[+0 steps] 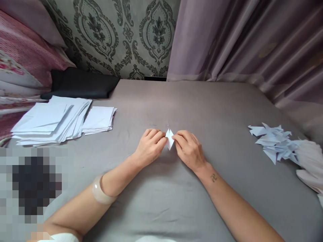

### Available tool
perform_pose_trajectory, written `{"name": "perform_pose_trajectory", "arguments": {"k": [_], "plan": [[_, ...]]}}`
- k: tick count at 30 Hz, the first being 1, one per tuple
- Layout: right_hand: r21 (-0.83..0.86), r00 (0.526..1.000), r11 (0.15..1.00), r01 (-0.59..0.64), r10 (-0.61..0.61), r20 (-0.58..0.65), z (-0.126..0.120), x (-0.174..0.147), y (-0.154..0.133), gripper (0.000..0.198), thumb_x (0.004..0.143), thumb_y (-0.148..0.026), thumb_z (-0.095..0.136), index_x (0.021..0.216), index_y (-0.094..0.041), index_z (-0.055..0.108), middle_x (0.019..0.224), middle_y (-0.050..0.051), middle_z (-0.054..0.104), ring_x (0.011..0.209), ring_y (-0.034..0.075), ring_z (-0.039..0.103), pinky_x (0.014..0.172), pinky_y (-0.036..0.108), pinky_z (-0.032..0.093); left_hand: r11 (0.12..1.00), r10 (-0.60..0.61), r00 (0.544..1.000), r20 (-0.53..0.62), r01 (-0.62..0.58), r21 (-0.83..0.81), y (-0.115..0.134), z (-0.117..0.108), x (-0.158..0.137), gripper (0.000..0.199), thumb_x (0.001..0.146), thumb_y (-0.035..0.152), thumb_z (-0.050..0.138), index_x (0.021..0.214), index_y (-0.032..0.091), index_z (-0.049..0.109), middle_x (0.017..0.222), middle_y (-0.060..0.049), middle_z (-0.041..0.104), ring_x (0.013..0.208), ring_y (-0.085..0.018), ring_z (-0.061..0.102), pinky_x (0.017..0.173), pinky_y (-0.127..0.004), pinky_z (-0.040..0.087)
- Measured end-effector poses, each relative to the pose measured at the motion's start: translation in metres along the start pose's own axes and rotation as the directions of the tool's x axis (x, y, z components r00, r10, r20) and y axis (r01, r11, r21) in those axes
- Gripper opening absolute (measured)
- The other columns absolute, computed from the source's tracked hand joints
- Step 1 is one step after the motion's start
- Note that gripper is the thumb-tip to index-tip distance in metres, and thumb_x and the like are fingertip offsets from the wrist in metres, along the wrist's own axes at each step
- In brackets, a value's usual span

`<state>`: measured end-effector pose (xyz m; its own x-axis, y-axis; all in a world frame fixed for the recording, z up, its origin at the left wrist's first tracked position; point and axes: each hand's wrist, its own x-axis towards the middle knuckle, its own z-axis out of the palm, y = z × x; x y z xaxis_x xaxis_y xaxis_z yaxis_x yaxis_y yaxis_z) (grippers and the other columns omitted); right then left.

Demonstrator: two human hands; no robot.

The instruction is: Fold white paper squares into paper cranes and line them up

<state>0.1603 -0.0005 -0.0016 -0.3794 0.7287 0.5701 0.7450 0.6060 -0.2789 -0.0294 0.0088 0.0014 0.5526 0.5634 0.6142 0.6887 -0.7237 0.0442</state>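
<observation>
A small piece of folded white paper (170, 139), shaped like a narrow diamond with two points at its top, is held upright just above the grey cloth. My left hand (150, 147) pinches its left edge between thumb and curled fingers. On the opposite side, my right hand (189, 148) grips the right edge with thumb and fingertips. Both hands are closed, and the paper's side corners are partly hidden by the fingertips.
Large white paper sheets (50, 122) are stacked at the left, beside a pile of smaller square sheets (98, 120). Behind them lies a black folded item (80, 84). Several folded paper birds (276, 141) are heaped at the right near pale bunched fabric (310, 161). A purple curtain (214, 40) hangs behind.
</observation>
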Motion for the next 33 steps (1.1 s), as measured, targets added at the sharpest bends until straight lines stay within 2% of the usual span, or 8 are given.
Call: {"name": "perform_pose_trajectory", "arguments": {"k": [3, 6, 9, 12, 15, 18, 22, 33], "plan": [[-0.078, 0.981, 0.997, 0.018, -0.002, 0.195, 0.002, -0.003, -0.002, 0.024, 0.089, -0.007, 0.043, 0.092, -0.018, 0.064, 0.087, 0.006, 0.062, 0.079, 0.017, 0.055, 0.074, 0.031, 0.044, 1.000, 0.012, 0.970, 0.241, -0.015, 0.011, -0.001, 0.003, -0.002, 0.021, 0.091, 0.011, 0.040, 0.080, 0.017, 0.057, 0.084, -0.006, 0.063, 0.077, -0.018, 0.051, 0.072, -0.033, 0.036], [-0.054, 0.960, 0.998, -0.027, 0.041, 0.276, 0.003, -0.006, -0.003, 0.024, 0.087, -0.008, 0.045, 0.092, -0.019, 0.065, 0.088, 0.006, 0.062, 0.082, 0.018, 0.055, 0.075, 0.031, 0.043, 0.993, -0.062, 0.926, 0.372, 0.094, -0.069, 0.000, 0.004, -0.003, 0.017, 0.089, 0.014, 0.043, 0.084, 0.016, 0.060, 0.083, -0.006, 0.061, 0.075, -0.019, 0.051, 0.068, -0.032, 0.037], [0.020, 0.955, 0.993, -0.119, 0.109, 0.275, 0.004, -0.008, -0.001, 0.020, 0.087, -0.013, 0.049, 0.093, -0.020, 0.066, 0.090, 0.005, 0.062, 0.083, 0.018, 0.055, 0.077, 0.031, 0.043, 0.941, -0.168, 0.899, 0.404, 0.268, -0.204, 0.000, 0.003, -0.002, 0.012, 0.085, 0.017, 0.051, 0.088, 0.016, 0.063, 0.085, -0.006, 0.062, 0.077, -0.018, 0.053, 0.071, -0.031, 0.041], [0.160, 0.941, 0.954, -0.254, 0.206, 0.269, 0.005, -0.009, 0.002, 0.014, 0.087, -0.020, 0.054, 0.091, -0.022, 0.067, 0.091, 0.004, 0.062, 0.086, 0.018, 0.057, 0.077, 0.030, 0.045, 0.849, -0.261, 0.866, 0.427, 0.417, -0.326, -0.002, 0.001, -0.001, 0.012, 0.085, 0.022, 0.054, 0.085, 0.017, 0.065, 0.087, -0.006, 0.063, 0.079, -0.018, 0.054, 0.073, -0.031, 0.043], [0.281, 0.907, 0.879, -0.386, 0.305, 0.292, 0.006, -0.006, 0.004, 0.014, 0.088, -0.025, 0.054, 0.086, -0.023, 0.068, 0.094, 0.003, 0.061, 0.084, 0.015, 0.059, 0.077, 0.028, 0.046, 0.738, -0.364, 0.804, 0.469, 0.556, -0.381, -0.004, 0.001, 0.001, 0.018, 0.087, 0.028, 0.055, 0.082, 0.017, 0.068, 0.090, -0.007, 0.063, 0.082, -0.018, 0.055, 0.072, -0.030, 0.044], [0.332, 0.871, 0.817, -0.472, 0.372, 0.321, 0.008, -0.002, 0.005, 0.016, 0.087, -0.026, 0.054, 0.081, -0.022, 0.067, 0.096, 0.003, 0.061, 0.080, 0.013, 0.060, 0.075, 0.026, 0.046, 0.654, -0.420, 0.747, 0.516, 0.643, -0.398, -0.005, 0.002, 0.002, 0.021, 0.088, 0.029, 0.053, 0.080, 0.017, 0.069, 0.092, -0.007, 0.062, 0.083, -0.018, 0.057, 0.073, -0.030, 0.045], [0.339, 0.839, 0.777, -0.531, 0.425, 0.340, 0.010, 0.000, 0.005, 0.015, 0.085, -0.027, 0.056, 0.075, -0.021, 0.065, 0.097, 0.002, 0.061, 0.074, 0.011, 0.059, 0.074, 0.027, 0.046, 0.615, -0.457, 0.717, 0.526, 0.682, -0.395, -0.004, 0.003, 0.003, 0.022, 0.088, 0.028, 0.053, 0.078, 0.016, 0.067, 0.092, -0.008, 0.060, 0.084, -0.018, 0.057, 0.074, -0.031, 0.046], [0.339, 0.811, 0.742, -0.578, 0.476, 0.341, 0.013, 0.003, 0.005, 0.016, 0.079, -0.030, 0.060, 0.068, -0.020, 0.066, 0.096, 0.002, 0.061, 0.067, 0.010, 0.056, 0.072, 0.028, 0.046, 0.628, -0.443, 0.728, 0.523, 0.668, -0.398, -0.005, 0.005, 0.003, 0.019, 0.086, 0.028, 0.053, 0.077, 0.017, 0.065, 0.091, -0.008, 0.058, 0.086, -0.020, 0.055, 0.077, -0.033, 0.046]]}}
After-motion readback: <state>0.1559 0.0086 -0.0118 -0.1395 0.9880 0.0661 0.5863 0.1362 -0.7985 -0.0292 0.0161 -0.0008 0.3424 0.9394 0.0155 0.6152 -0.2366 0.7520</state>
